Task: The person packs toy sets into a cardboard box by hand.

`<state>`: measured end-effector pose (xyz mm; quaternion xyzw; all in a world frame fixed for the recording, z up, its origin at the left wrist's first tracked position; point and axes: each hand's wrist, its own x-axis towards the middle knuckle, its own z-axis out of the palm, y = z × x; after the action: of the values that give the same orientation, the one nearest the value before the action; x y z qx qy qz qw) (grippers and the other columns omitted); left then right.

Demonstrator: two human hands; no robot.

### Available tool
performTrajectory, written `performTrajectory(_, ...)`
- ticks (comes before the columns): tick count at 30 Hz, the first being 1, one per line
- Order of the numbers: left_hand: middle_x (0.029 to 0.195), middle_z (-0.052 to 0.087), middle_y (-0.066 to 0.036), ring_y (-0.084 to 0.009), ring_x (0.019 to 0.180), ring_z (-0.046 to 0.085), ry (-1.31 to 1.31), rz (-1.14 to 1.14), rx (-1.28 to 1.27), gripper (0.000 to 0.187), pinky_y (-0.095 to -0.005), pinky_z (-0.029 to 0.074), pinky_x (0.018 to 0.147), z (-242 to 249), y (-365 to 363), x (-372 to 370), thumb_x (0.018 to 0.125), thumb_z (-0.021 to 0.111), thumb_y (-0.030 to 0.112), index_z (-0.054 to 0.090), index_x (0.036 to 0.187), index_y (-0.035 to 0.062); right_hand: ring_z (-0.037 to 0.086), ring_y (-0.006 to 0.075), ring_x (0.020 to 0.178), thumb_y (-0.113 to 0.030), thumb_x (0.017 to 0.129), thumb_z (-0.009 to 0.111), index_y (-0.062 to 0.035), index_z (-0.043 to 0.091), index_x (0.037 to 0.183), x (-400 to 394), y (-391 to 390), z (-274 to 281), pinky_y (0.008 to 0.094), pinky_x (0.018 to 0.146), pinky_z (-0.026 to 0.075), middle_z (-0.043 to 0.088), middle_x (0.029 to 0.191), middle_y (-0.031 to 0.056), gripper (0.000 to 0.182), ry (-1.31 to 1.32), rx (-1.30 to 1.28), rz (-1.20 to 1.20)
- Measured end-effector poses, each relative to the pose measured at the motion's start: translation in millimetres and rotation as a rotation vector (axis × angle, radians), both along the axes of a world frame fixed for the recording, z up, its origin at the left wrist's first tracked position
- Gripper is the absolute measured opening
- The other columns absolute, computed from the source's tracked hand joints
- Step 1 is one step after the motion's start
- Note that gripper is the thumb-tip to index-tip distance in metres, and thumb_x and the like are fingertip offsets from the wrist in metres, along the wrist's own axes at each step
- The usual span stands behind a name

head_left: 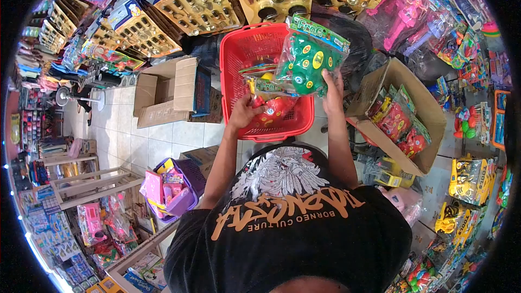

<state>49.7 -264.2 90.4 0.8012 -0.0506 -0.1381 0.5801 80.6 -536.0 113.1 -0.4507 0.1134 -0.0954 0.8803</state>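
My right hand (333, 89) grips a green toy pack (306, 64) from its right side, thumb across the front. Its clear bag has a header card reading "Frog", and round stickers dot the green toy. My left hand (246, 114) is closed on the lower left of a red toy pack (278, 109) with a similar header card. That red pack lies inside the red plastic basket (230, 68), while the green one is held over the basket's right rim. Other packs in the basket are partly hidden behind these two.
On the right stands an open cardboard box (429, 114) holding several red toy packs. An open carton (163, 91) and a purple basket (187, 198) with pink boxes are on the left. Kitchen play sets (190, 2) line the far side. Yellow tool sets (471, 182) are at the right.
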Motion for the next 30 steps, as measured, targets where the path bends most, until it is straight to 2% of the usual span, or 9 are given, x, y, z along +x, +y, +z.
performTrajectory(2,0.089,0.061,-0.002,-0.0095,0.075,0.056,0.025,0.038,-0.303,0.032,-0.024,0.046,0.064,-7.6,4.7,5.6,0.081,0.068,0.017,0.056,0.107,0.0043,0.049,0.0174,0.109,-0.015,0.082,0.065,-0.0033,0.04,0.128,0.5,-2.1,-1.7,0.0311,0.092,0.04,0.051,0.121,0.0076,0.054,-0.003,0.024,0.014)
performTrajectory(6,0.078,0.056,0.005,-0.0035,0.064,0.05,0.075,0.148,-0.276,0.031,-0.0197,0.042,0.058,18.8,16.4,11.1,0.09,0.057,0.027,0.052,0.114,0.009,0.05,0.0187,0.109,-0.018,0.083,0.062,-0.0032,0.038,0.131,-3.3,-6.6,-4.7,0.0322,0.091,0.041,0.05,0.122,0.0093,0.056,-0.016,0.088,0.029)
performTrajectory(9,0.085,0.058,0.001,-0.0056,0.07,0.054,0.265,0.309,-0.283,0.032,-0.0207,0.045,0.06,31.5,23.7,13.0,0.092,0.051,0.031,0.05,0.117,0.0105,0.05,0.0191,0.109,-0.022,0.085,0.059,-0.0034,0.037,0.132,-7.8,-13.7,-13.4,0.0326,0.091,0.042,0.05,0.122,0.0092,0.055,-0.027,0.086,0.061)
performTrajectory(14,0.116,0.054,-0.008,-0.0174,0.101,0.056,0.088,0.433,-0.571,0.043,-0.0316,0.044,0.089,7.4,25.2,20.3,0.094,0.046,0.032,0.044,0.123,-0.0002,0.052,0.018,0.106,-0.028,0.089,0.056,-0.0034,0.04,0.129,-17.7,-11.7,-36.1,0.0324,0.087,0.046,0.05,0.123,0.0078,0.05,0.0,0.263,0.098)
performTrajectory(17,0.116,0.054,-0.009,-0.0176,0.104,0.054,-0.053,0.332,-0.592,0.048,-0.0315,0.044,0.09,12.3,16.6,11.7,0.091,0.049,0.035,0.043,0.123,0.0006,0.053,0.0173,0.106,-0.025,0.088,0.058,-0.003,0.042,0.127,-25.3,1.9,-1.2,0.0328,0.087,0.046,0.051,0.121,0.0079,0.048,0.073,0.154,0.131)
performTrajectory(21,0.116,0.054,-0.009,-0.0188,0.106,0.054,-0.029,0.243,-0.642,0.054,-0.0338,0.044,0.091,16.9,12.5,8.1,0.082,0.064,0.03,0.043,0.124,0.0025,0.053,0.0173,0.105,-0.025,0.084,0.064,-0.0018,0.041,0.127,-28.1,3.5,-4.1,0.0312,0.088,0.044,0.054,0.117,0.0083,0.054,0.099,0.032,0.183)
performTrajectory(22,0.117,0.054,-0.008,-0.0193,0.105,0.054,0.073,0.236,-0.684,0.053,-0.0345,0.046,0.09,17.4,15.1,9.5,0.08,0.067,0.018,0.042,0.124,0.0031,0.053,0.0167,0.104,-0.026,0.083,0.065,-0.0007,0.041,0.127,-30.5,6.3,-1.3,0.0303,0.088,0.043,0.054,0.117,0.0085,0.056,0.068,0.06,0.158)
performTrajectory(26,0.116,0.055,-0.008,-0.0192,0.102,0.056,0.064,0.261,-0.841,0.043,-0.0355,0.047,0.088,26.3,6.3,4.7,0.082,0.063,0.004,0.045,0.121,0.0034,0.053,0.0166,0.104,-0.025,0.083,0.066,0.0,0.04,0.128,-41.9,6.0,1.6,0.03,0.09,0.042,0.054,0.117,0.0086,0.058,0.063,0.089,0.135)
performTrajectory(30,0.117,0.055,-0.009,-0.0212,0.105,0.055,0.064,0.288,-0.908,0.041,-0.0369,0.047,0.089,33.9,5.1,-7.7,0.084,0.06,0.006,0.044,0.122,0.004,0.052,0.0169,0.106,-0.023,0.083,0.066,0.0001,0.038,0.129,-55.0,0.3,-0.1,0.0302,0.091,0.041,0.053,0.118,0.0085,0.059,0.056,0.004,0.105)
